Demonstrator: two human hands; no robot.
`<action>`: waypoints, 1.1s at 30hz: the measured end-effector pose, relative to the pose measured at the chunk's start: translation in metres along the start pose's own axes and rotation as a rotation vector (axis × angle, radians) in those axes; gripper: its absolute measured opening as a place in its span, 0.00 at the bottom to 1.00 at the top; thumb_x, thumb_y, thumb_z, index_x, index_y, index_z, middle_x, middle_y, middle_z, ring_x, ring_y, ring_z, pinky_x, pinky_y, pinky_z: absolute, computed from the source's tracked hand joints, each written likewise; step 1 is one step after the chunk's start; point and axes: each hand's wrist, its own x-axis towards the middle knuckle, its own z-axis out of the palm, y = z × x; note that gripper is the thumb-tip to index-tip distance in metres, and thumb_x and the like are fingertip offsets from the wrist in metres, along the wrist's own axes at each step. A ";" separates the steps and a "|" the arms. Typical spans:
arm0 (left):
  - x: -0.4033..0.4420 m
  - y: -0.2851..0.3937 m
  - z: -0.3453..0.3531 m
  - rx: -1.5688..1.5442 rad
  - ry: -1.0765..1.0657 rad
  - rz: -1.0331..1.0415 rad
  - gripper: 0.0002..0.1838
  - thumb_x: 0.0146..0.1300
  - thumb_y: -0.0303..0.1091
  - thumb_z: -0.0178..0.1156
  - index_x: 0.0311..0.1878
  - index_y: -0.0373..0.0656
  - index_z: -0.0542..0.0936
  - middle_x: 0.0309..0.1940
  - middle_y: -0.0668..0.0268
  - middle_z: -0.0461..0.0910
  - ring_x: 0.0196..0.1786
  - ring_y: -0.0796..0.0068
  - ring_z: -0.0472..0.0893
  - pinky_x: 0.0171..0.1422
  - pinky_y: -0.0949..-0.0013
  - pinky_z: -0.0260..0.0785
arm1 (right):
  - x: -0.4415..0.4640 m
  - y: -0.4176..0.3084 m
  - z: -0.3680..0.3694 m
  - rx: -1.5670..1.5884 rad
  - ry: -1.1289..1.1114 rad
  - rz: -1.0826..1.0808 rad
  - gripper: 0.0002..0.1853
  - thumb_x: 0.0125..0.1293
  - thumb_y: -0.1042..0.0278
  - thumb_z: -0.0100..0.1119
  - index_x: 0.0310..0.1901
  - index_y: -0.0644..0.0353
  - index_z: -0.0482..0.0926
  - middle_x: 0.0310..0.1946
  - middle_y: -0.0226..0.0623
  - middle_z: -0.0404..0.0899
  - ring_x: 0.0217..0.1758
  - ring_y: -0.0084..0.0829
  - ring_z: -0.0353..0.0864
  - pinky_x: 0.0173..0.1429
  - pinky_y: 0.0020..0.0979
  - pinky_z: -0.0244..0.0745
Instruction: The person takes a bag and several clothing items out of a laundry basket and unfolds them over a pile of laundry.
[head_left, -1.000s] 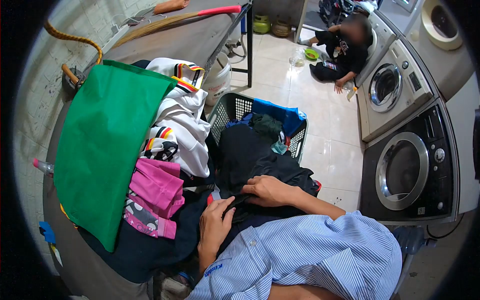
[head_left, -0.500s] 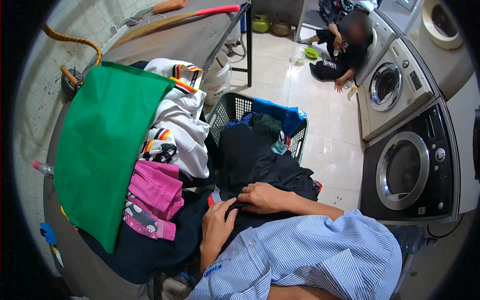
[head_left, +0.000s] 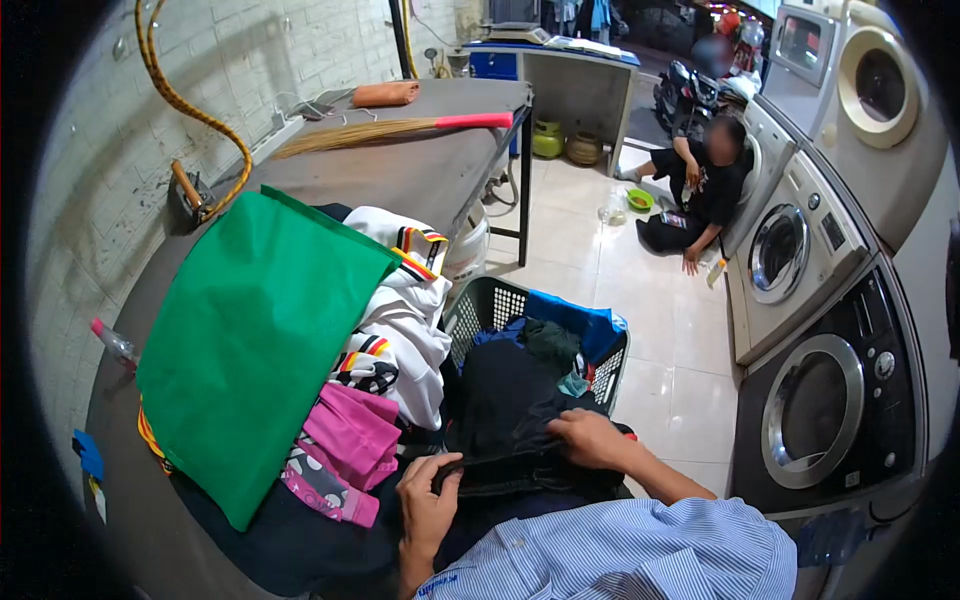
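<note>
A black garment [head_left: 505, 405] hangs over the near side of a green perforated laundry basket [head_left: 610, 375]. My left hand [head_left: 430, 497] pinches one end of the garment's edge. My right hand [head_left: 592, 440] grips the same edge farther right, its fingers curled into the cloth. Between both hands that edge is stretched out. Left of the basket, a green fabric bag [head_left: 255, 350] lies over a pile with white clothing [head_left: 405, 315] and a pink garment [head_left: 350, 435]. Dark folded cloth lies beneath them.
A grey table [head_left: 370, 170] holds a straw broom [head_left: 370, 133]. Along the right stand a black front-loading washer [head_left: 815, 410] and a white one [head_left: 780, 255]. A person [head_left: 705, 190] sits on the floor farther back, near a green bowl [head_left: 640, 199].
My hands were close together on the black garment; now they are apart, the right one farther right, with the edge drawn out between them. The view has tilted up.
</note>
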 end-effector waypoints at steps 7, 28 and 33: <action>-0.004 -0.007 -0.004 0.031 0.039 -0.003 0.14 0.43 0.15 0.54 0.35 0.37 0.80 0.33 0.61 0.80 0.34 0.62 0.78 0.44 0.68 0.70 | -0.033 0.029 -0.034 -0.103 -0.120 0.382 0.17 0.48 0.76 0.57 0.43 0.57 0.78 0.35 0.41 0.77 0.36 0.43 0.77 0.40 0.35 0.73; 0.031 0.040 -0.040 -0.090 -0.798 -0.173 0.21 0.54 0.37 0.64 0.50 0.39 0.77 0.42 0.60 0.81 0.41 0.69 0.79 0.48 0.72 0.70 | -0.033 0.030 -0.088 0.542 -0.407 -0.011 0.23 0.62 0.56 0.59 0.54 0.62 0.74 0.39 0.43 0.81 0.36 0.38 0.82 0.43 0.32 0.75; 0.044 -0.006 0.039 -0.006 -0.577 -0.141 0.24 0.58 0.42 0.60 0.55 0.41 0.74 0.48 0.55 0.78 0.48 0.61 0.78 0.52 0.66 0.69 | 0.025 0.017 -0.018 0.200 -0.075 0.116 0.25 0.60 0.55 0.59 0.56 0.60 0.73 0.51 0.48 0.75 0.49 0.44 0.77 0.52 0.35 0.72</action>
